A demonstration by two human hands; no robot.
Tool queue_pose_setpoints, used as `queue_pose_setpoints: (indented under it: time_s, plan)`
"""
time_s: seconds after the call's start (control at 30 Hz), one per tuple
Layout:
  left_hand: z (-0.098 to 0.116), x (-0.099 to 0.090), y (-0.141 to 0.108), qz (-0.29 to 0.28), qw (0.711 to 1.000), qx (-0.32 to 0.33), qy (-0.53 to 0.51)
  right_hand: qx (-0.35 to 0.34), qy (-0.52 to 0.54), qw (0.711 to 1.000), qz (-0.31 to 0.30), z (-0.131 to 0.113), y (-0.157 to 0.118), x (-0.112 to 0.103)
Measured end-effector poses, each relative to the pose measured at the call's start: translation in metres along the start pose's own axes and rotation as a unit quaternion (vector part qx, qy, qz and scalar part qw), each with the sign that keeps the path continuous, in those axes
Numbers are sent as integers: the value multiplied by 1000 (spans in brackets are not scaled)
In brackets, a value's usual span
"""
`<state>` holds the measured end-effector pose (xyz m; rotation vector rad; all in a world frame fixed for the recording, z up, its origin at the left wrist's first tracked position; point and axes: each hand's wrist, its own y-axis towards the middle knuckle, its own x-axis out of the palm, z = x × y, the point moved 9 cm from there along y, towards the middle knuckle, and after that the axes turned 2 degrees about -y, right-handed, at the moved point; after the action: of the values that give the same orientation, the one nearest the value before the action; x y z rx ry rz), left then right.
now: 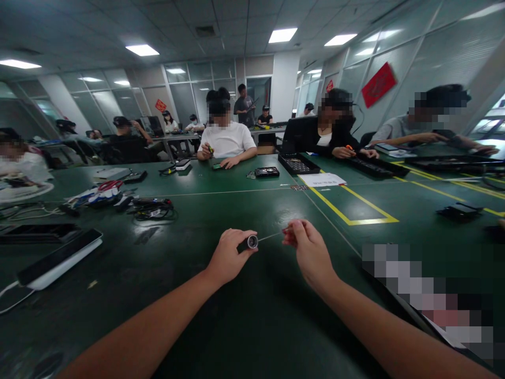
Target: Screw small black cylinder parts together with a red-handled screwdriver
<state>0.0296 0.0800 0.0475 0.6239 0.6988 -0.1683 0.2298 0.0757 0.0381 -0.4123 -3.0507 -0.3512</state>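
My left hand [231,255] is closed around a short dark cylinder [252,241] with a silvery round end that faces me. Thumb and forefinger grip it from both sides. To its right my right hand [310,247] is closed in a pinch on a thin pale rod [271,236]. The rod runs leftward to the side of the cylinder; whether it touches the cylinder or goes into it, I cannot tell. Both hands are raised above the green table [252,326]. The fingertips hide the rod's right end.
A black-and-white bar-shaped device [61,260] with a cable lies at left. Behind it are bundled cables [153,209] and red-handled tools [110,185]. Ahead are a black drive-like box [267,172], a parts tray [299,163] and a paper sheet [322,179]. Co-workers sit across the table.
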Motion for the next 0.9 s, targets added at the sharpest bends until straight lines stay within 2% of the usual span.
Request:
queue_pose_setpoints:
  time_s: [0.13,0.37,0.53,0.9]
  plan:
    - [0,3,-2,-6,1000,6,-4,-62,-73,995,-21,-18,-10,7]
    - [-7,2,-1,-5,1000,-11,-9,-111,-133,983,-52,-31,-18,13]
    - [-8,2,-1,-5,1000,-9,-6,-126,-151,979,-48,-31,-20,12]
    - [-7,5,-1,-7,1000,9,8,-131,-172,973,-80,-34,-22,16]
